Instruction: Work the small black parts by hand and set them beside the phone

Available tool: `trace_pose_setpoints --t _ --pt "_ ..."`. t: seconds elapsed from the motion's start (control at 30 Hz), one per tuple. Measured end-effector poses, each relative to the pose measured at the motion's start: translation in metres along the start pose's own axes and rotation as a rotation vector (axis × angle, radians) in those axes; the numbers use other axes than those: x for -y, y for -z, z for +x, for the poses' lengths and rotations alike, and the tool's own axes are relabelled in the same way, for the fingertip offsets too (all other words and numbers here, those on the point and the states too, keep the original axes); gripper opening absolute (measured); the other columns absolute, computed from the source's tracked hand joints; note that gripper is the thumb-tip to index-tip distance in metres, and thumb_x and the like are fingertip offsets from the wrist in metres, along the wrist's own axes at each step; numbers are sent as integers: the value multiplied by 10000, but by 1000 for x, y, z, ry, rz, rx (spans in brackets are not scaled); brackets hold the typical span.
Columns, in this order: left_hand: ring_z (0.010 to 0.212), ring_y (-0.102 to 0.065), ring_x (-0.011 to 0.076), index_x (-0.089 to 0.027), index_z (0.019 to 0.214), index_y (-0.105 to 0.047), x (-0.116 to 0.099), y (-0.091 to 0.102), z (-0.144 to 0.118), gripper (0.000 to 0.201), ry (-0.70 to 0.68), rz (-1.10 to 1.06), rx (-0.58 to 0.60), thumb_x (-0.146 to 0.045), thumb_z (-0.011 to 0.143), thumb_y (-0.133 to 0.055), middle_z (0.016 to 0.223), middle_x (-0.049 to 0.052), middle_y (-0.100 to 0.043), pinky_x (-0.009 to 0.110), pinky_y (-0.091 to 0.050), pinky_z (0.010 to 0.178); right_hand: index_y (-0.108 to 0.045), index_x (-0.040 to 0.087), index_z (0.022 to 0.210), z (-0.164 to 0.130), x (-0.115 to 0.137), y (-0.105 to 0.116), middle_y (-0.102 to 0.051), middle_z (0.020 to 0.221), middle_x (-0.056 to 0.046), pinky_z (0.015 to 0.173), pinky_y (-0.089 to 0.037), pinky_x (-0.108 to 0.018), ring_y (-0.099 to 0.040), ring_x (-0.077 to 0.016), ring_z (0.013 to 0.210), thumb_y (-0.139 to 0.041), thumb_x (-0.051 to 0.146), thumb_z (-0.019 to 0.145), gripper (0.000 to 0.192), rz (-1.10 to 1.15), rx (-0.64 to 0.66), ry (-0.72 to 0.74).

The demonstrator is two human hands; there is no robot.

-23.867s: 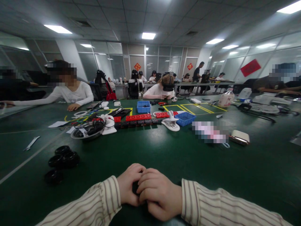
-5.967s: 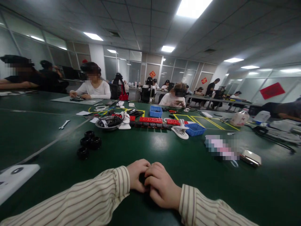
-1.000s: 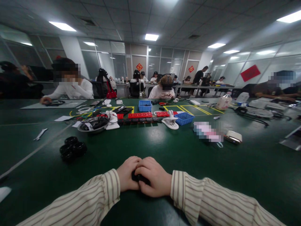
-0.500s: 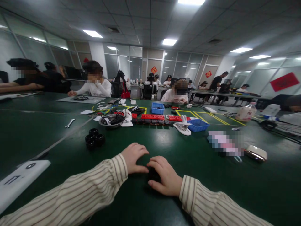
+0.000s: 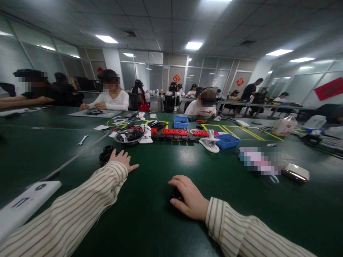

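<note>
My right hand (image 5: 189,200) is curled around a small glossy black round piece (image 5: 177,193) on the green table (image 5: 150,221). The palm and fingers cover most of that piece, and its exact kind cannot be made out. My left hand (image 5: 121,160) is over the table to the left, its fingers spread and nothing visible in it. It is right beside a cluster of similar black round pieces (image 5: 105,155), partly covering them.
A metal bowl of black cables (image 5: 128,137), a white clip stand (image 5: 209,143) and a blue basket (image 5: 227,141) stand ahead. Another blue basket (image 5: 180,122) is farther back. A wrench (image 5: 83,140) and a white box (image 5: 29,207) lie left, a shiny case (image 5: 296,172) right. Several people sit beyond.
My left hand has moved left, away from my right hand, to the black cluster. My right hand has stayed nearly in place around the black piece.
</note>
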State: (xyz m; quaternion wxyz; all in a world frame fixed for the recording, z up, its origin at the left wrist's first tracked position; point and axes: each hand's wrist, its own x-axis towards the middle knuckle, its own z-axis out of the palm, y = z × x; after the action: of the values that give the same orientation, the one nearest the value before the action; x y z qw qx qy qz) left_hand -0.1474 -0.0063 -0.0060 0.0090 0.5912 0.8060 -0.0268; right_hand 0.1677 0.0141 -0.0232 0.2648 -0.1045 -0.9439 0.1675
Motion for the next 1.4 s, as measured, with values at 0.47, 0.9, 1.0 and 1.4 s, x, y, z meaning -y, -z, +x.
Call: trace_pose_setpoints --t 0.47,0.9,1.0,1.4 --pt "1262 -322 308 -144 1282 -444 -61 6 -38 653 -344 105 -47 -585 802 -430 1364 147 -376 573 -73 1044 -452 117 1148 0 -1 0 -454 1092 -128 904 -368 -372 -417 -214 1023 -304 556 889 531 12 -29 56" --pt "1320 -154 353 -133 1370 -294 -56 8 -45 796 -194 181 17 -648 771 -394 1429 118 -239 596 -69 1027 -467 122 1125 2 -1 0 -462 1074 -120 866 -380 -366 -429 -207 984 -329 569 876 529 33 4 33" --pt "1319 -148 356 -115 1351 -339 -29 10 -25 784 -32 280 21 -650 780 -372 1423 132 -253 588 -40 1029 -463 126 1136 2 -1 1 -457 1088 -120 874 -378 -364 -428 -206 994 -348 553 875 514 35 25 32" --pt "1090 -491 361 -131 1087 -629 -10 21 -20 704 61 246 126 -684 730 -381 1168 193 -564 508 -323 942 -470 129 1138 1 -1 2 -458 1095 -124 877 -380 -373 -432 -215 1000 -385 523 866 486 50 37 13"
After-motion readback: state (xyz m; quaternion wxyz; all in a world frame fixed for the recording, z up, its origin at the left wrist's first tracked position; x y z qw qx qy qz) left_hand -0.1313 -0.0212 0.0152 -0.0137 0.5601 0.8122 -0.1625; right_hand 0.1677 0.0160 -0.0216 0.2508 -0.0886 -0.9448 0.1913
